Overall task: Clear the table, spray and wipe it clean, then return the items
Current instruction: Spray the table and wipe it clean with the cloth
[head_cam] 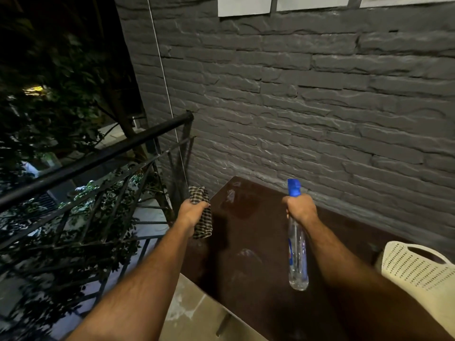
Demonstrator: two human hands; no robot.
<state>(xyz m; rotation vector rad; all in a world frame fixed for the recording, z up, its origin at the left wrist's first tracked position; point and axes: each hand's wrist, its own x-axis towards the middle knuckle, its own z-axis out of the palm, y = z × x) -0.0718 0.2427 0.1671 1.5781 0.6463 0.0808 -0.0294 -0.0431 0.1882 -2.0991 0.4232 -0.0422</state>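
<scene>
A dark brown table [251, 242] stands against a grey stone wall, its top showing wet, shiny patches. My right hand [300, 208] grips the neck of a clear spray bottle [298, 257] with a blue trigger head, held upright above the table with the nozzle toward the wall. My left hand [190, 210] holds a checked cloth [202, 217] bunched in its fingers, at the table's left edge, with the cloth hanging down past the hand.
A black metal railing [93, 158] runs along the left, with trees and darkness beyond. A cream perforated plastic chair [416, 271] stands at the right edge of the table. Pale floor tiles [194, 313] show below the table's near corner.
</scene>
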